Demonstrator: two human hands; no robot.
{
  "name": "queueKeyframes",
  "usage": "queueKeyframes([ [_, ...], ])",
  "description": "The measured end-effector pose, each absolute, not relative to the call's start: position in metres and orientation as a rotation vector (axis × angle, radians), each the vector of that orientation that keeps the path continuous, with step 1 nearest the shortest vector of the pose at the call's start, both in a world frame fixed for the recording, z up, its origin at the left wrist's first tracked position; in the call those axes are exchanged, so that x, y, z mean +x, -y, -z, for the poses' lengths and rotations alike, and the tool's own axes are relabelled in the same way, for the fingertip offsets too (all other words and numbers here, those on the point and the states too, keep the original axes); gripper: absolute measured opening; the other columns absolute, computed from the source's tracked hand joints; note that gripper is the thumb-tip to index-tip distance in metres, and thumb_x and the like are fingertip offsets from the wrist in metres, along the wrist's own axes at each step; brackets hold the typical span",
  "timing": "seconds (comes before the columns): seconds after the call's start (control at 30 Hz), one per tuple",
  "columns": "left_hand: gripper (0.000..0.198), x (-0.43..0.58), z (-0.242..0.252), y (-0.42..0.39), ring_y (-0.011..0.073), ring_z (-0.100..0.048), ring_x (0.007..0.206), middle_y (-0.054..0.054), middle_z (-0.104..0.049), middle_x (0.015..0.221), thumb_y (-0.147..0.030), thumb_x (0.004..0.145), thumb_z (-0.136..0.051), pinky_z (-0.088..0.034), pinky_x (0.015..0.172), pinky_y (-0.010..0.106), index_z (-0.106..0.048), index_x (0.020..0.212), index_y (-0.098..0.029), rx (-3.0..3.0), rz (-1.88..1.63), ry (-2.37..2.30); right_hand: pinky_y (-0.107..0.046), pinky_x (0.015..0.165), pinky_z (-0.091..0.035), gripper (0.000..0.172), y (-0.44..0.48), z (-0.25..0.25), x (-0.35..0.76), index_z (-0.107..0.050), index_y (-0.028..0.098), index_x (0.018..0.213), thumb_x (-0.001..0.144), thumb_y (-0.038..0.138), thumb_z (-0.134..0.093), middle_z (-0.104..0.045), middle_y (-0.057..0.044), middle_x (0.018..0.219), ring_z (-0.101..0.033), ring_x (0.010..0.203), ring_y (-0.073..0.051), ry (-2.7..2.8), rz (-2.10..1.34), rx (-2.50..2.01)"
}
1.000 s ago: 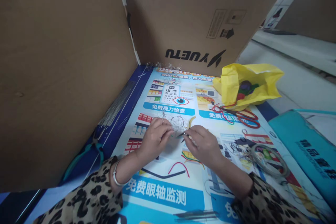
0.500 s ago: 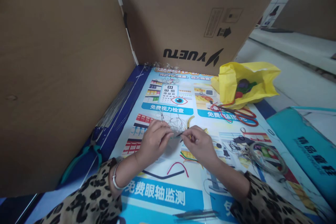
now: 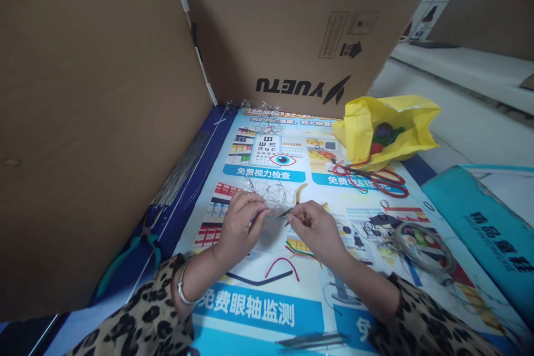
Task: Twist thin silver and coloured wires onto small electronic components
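Not much has moved in this last second. Your left hand (image 3: 240, 226) and right hand (image 3: 316, 229) still meet fingertip to fingertip over the middle of the poster (image 3: 250, 311) on the table. Only your view has drifted a little, so the cardboard wall (image 3: 104, 122) fills more of the left side.

The short wire piece (image 3: 278, 215) hasn't been let go. It bridges the small gap between your hands, with the left thumb and forefinger pinching one end and the right thumb and forefinger pinching the other. The other fingers of both hands are curled in loosely. So the fiddly work on that piece looks to be in mid-grip, neither set down nor swapped.

The wire piece sits level between the two pinches, just above the poster, and I can't tell whether it touches the paper. Just beyond your fingertips lies a tangle of thin wire (image 3: 269, 192). A red wire offcut (image 3: 282, 263) curves on the poster near your right wrist. The yellow bag (image 3: 367, 128) sits well off to your right, and the teal pliers (image 3: 125, 256) lie by the wall on your left.
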State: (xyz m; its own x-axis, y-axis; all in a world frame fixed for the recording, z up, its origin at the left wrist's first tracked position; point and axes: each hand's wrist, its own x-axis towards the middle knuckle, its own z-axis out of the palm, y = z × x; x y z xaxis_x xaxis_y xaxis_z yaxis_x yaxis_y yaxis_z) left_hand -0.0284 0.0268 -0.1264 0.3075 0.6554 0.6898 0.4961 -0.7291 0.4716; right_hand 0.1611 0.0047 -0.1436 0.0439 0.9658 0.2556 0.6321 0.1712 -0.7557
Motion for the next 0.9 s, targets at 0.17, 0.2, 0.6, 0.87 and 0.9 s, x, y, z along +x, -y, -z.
queueKeyframes([
  [0.17,0.009,-0.029,0.128,-0.028,0.0175,-0.053,0.084,0.005,-0.060,0.085,-0.012,0.083,-0.054,-0.045,0.078,0.035,-0.061,0.084,-0.017,2.416,-1.382,-1.074,-0.025,0.050,-0.039,0.016,-0.005,0.142,0.158,-0.062,0.018,0.072,0.075,0.033,-0.058,-0.052,0.001,0.061,-0.048,0.055,-0.013,1.537,-0.891,-1.473],
  [0.2,0.009,-0.029,0.128,-0.028,0.0176,-0.053,0.084,0.005,-0.060,0.085,-0.012,0.083,-0.054,-0.045,0.078,0.035,-0.061,0.084,-0.017,2.420,-1.384,-1.074,-0.025,0.050,-0.038,0.017,-0.004,0.141,0.157,-0.060,0.018,0.071,0.075,0.035,-0.059,-0.051,0.002,0.059,-0.047,0.054,-0.012,1.490,-0.961,-1.467],
  [0.6,0.013,-0.030,0.128,-0.024,0.0188,-0.053,0.087,0.007,-0.062,0.088,-0.009,0.081,-0.056,-0.049,0.078,0.037,-0.060,0.090,-0.017,2.710,-1.378,-0.920,-0.024,0.048,-0.032,0.019,-0.007,0.127,0.162,-0.051,0.019,0.054,0.067,0.031,-0.059,-0.046,0.004,0.050,-0.040,0.049,-0.011,1.395,-1.037,-1.594],
  [0.87,0.021,-0.034,0.133,-0.024,0.0199,-0.053,0.094,0.008,-0.064,0.095,-0.007,0.082,-0.055,-0.052,0.080,0.037,-0.058,0.100,-0.017,2.930,-1.335,-0.785,-0.024,0.048,-0.033,0.021,-0.004,0.113,0.165,-0.054,0.018,0.055,0.067,0.033,-0.062,-0.047,0.004,0.051,-0.039,0.049,-0.010,1.352,-1.151,-1.521],
  [0.9,0.021,-0.035,0.133,-0.024,0.0199,-0.053,0.094,0.008,-0.064,0.095,-0.007,0.081,-0.056,-0.052,0.080,0.037,-0.058,0.100,-0.016,2.939,-1.334,-0.769,-0.024,0.048,-0.033,0.021,-0.003,0.112,0.164,-0.054,0.018,0.056,0.067,0.034,-0.062,-0.048,0.004,0.052,-0.040,0.050,-0.010,1.335,-1.155,-1.504],
])
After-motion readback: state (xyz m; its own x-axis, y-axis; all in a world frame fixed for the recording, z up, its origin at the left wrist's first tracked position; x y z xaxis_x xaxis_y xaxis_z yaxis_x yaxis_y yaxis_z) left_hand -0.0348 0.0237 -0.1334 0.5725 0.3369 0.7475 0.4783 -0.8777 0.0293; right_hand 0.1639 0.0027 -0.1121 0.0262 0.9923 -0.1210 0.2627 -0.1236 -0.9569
